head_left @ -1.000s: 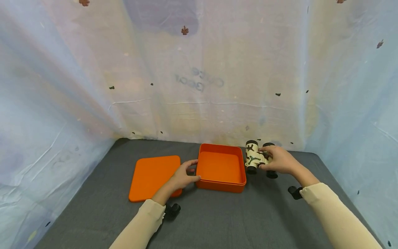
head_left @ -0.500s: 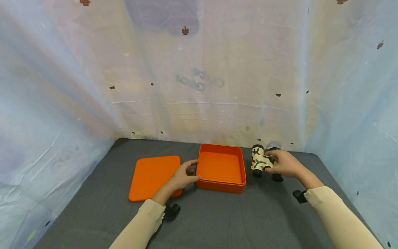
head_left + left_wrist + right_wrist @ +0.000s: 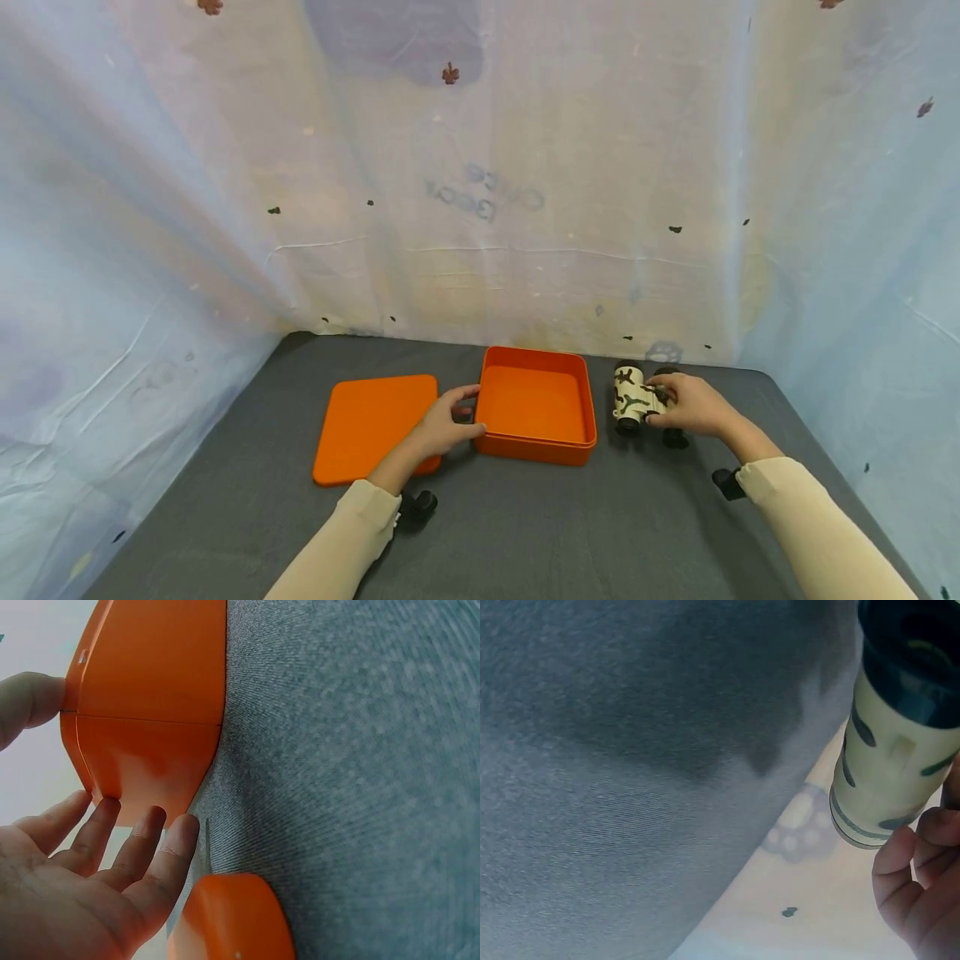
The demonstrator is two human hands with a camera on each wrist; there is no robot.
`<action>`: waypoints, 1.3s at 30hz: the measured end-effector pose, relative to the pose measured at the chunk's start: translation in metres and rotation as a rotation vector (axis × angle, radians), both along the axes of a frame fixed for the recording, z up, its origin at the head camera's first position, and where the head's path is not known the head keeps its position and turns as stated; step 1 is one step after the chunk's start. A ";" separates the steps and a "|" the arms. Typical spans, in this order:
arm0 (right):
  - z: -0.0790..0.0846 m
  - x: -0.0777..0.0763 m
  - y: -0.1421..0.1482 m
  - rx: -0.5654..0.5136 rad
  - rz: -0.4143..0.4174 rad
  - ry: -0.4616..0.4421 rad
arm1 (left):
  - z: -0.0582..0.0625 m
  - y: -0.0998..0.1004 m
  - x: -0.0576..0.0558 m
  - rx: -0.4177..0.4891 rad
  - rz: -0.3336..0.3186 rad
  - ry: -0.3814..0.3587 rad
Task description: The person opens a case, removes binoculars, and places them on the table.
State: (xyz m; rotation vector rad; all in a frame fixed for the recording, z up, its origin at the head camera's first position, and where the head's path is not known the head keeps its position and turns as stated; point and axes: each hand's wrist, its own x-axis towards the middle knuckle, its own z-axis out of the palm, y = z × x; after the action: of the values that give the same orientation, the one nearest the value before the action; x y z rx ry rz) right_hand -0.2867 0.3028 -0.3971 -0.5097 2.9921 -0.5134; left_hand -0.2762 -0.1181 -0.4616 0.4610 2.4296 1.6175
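Note:
My right hand (image 3: pixel 693 404) grips a pair of toy binoculars (image 3: pixel 632 392) with cream camouflage tubes and dark ends. The near tube (image 3: pixel 900 750) fills the upper right of the right wrist view; my fingers hide part of the other tube. Whether the binoculars touch the table cannot be told. To their left sits an orange box (image 3: pixel 536 396), uncovered, nothing visible inside. My left hand (image 3: pixel 444 422) rests against the box's left side, fingers extended and thumb near its front corner. Left of that lies a flat orange lid (image 3: pixel 367 421), partly behind my left hand and wrist.
The dark grey table (image 3: pixel 540 533) ends at the back against a pale hanging sheet (image 3: pixel 495 283), which also encloses both sides. Black wrist cameras (image 3: pixel 417 507) hang by each cuff, low over the table.
My right hand has carried the binoculars rightward and slightly nearer to me, widening their gap from the box. The left hand, box and lid have stayed put.

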 end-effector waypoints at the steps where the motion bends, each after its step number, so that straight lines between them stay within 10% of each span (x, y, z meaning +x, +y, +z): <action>1: -0.002 0.000 0.001 0.003 -0.004 -0.003 | 0.000 0.000 0.000 0.002 0.005 -0.005; 39: -0.026 -0.003 0.010 -0.002 -0.003 -0.077 | 0.000 0.000 0.000 -0.029 0.000 0.001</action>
State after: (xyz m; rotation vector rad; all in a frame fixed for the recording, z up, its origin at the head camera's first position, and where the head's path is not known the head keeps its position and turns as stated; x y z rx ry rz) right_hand -0.2896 0.3131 -0.4229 -0.4751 2.9199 -0.5237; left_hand -0.2762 -0.1182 -0.4618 0.4569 2.4505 1.5802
